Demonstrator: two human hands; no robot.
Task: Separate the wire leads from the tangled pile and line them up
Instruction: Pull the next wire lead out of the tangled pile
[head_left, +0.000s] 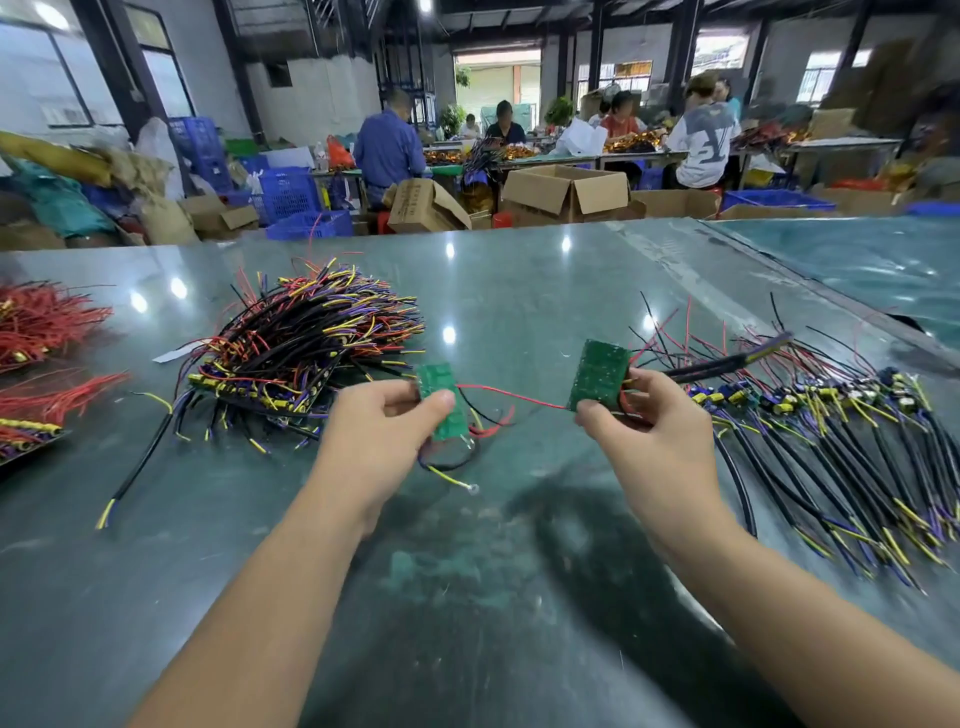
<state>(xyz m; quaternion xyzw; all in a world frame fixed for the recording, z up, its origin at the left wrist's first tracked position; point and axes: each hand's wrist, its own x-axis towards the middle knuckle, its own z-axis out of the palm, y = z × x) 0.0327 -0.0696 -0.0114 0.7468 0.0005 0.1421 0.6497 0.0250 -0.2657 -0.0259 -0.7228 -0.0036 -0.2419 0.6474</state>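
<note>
Two bare forearms reach up from the near edge over a glossy green counter (519, 291). Left hand (382, 426) pinches a small green board (441, 402) between thumb and curled fingers, holding it just above the surface; black, red and yellow leads dangle under it. Right hand (641, 415) grips a second green board (597, 375) the same way, tilted, with a black cable (727, 361) running off to the right from it. One red wire (511, 396) stretches between the two boards.

Left of the hands sits the tangled pile (306, 348), a dense heap of black, purple, yellow and red leads, touching the counter and close beside the left board. On the right, near the right hand, a lined-up row (841, 441) of boards lies flat, their black cables fanned toward the near right edge.

At the far left edge, well apart from the pile, are bunches of red wires (47, 322). Beyond the counter stand cardboard boxes (566, 192) and blue crates (291, 195), and several people sit or stand at other tables further back.
</note>
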